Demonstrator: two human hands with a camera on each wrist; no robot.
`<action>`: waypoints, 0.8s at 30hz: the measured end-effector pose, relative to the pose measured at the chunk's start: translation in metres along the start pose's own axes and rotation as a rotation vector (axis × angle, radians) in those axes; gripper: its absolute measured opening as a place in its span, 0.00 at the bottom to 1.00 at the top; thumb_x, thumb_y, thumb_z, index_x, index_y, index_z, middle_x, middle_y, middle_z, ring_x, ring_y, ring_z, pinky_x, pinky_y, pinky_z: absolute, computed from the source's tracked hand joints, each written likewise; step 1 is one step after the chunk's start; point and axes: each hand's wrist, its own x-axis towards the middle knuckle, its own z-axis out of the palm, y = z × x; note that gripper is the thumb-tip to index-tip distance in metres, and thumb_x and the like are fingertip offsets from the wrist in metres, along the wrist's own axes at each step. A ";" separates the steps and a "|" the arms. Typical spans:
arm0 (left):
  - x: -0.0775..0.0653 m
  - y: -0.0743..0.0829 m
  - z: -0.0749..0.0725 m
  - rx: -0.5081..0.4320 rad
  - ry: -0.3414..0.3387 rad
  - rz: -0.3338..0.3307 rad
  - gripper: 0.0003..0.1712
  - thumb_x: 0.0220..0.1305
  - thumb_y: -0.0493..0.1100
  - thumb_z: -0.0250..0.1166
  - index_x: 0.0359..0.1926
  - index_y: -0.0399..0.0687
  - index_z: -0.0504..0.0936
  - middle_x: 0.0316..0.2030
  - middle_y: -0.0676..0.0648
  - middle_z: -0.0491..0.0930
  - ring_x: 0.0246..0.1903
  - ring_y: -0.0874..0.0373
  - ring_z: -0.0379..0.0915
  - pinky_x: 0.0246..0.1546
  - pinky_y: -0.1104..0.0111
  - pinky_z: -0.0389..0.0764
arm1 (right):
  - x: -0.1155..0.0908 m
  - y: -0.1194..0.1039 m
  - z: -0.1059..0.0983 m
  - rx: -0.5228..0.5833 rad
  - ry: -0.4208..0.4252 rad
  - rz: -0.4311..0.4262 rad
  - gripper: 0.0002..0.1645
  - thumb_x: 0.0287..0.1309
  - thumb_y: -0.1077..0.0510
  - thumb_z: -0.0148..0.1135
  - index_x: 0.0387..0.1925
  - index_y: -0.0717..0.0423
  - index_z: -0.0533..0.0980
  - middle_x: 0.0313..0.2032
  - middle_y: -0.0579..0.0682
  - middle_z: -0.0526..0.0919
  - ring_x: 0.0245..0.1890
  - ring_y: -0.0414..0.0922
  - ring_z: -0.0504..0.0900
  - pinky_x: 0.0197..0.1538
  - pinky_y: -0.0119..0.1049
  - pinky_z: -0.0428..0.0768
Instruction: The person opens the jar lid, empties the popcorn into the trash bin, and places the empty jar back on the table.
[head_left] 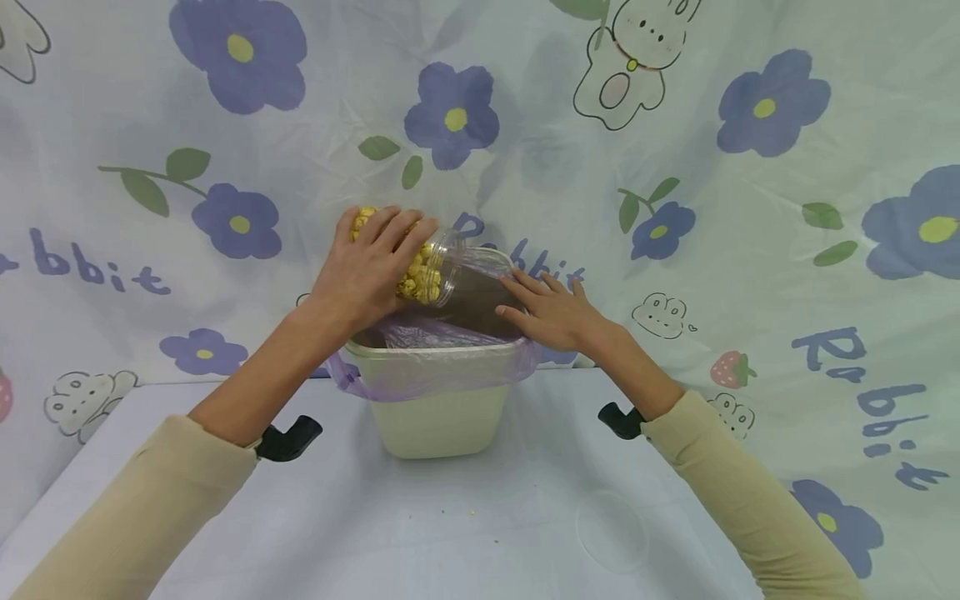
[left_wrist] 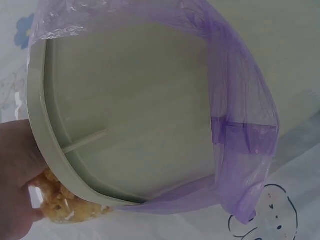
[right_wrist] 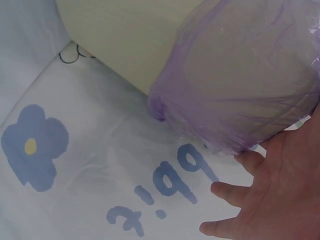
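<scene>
My left hand grips a clear jar of yellow popcorn from above. Tilted on its side, the jar has its mouth turned right over a cream trash bin. A thin purple bag lines the bin and folds out over its rim. At the bin's right side, my right hand has its fingers spread, fingertips right at the bag and rim. The left wrist view shows popcorn behind the bin wall. In the right wrist view, straight fingers lie beside the bag.
The bin stands on a white-covered table against a hanging cloth printed with flowers and rabbits. A clear round disc lies at the front right. Several small crumbs are scattered before the bin.
</scene>
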 end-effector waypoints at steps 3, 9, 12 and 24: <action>0.000 0.000 0.000 0.011 -0.016 0.001 0.61 0.37 0.43 0.86 0.69 0.47 0.58 0.65 0.39 0.62 0.65 0.39 0.56 0.64 0.38 0.55 | 0.001 0.000 0.000 -0.001 0.003 0.002 0.41 0.74 0.32 0.34 0.80 0.40 0.44 0.79 0.46 0.41 0.76 0.60 0.41 0.69 0.67 0.34; 0.000 0.000 -0.001 0.045 -0.029 0.014 0.64 0.33 0.44 0.88 0.70 0.47 0.59 0.65 0.40 0.63 0.65 0.40 0.57 0.63 0.38 0.55 | 0.002 0.001 0.002 -0.008 0.003 0.005 0.41 0.74 0.32 0.34 0.80 0.40 0.44 0.78 0.46 0.41 0.76 0.59 0.41 0.70 0.67 0.35; 0.000 0.001 0.000 0.053 -0.028 0.013 0.64 0.34 0.44 0.88 0.70 0.47 0.59 0.65 0.40 0.63 0.65 0.40 0.57 0.64 0.38 0.55 | 0.002 0.001 0.002 -0.010 0.012 0.002 0.40 0.74 0.32 0.34 0.80 0.40 0.44 0.78 0.46 0.41 0.76 0.59 0.41 0.70 0.67 0.34; -0.004 -0.001 0.003 0.056 -0.007 0.029 0.64 0.32 0.43 0.88 0.69 0.47 0.60 0.64 0.39 0.64 0.65 0.39 0.57 0.64 0.37 0.55 | 0.001 0.001 0.002 -0.003 0.009 0.008 0.40 0.74 0.32 0.34 0.80 0.40 0.44 0.78 0.46 0.41 0.76 0.59 0.41 0.69 0.67 0.33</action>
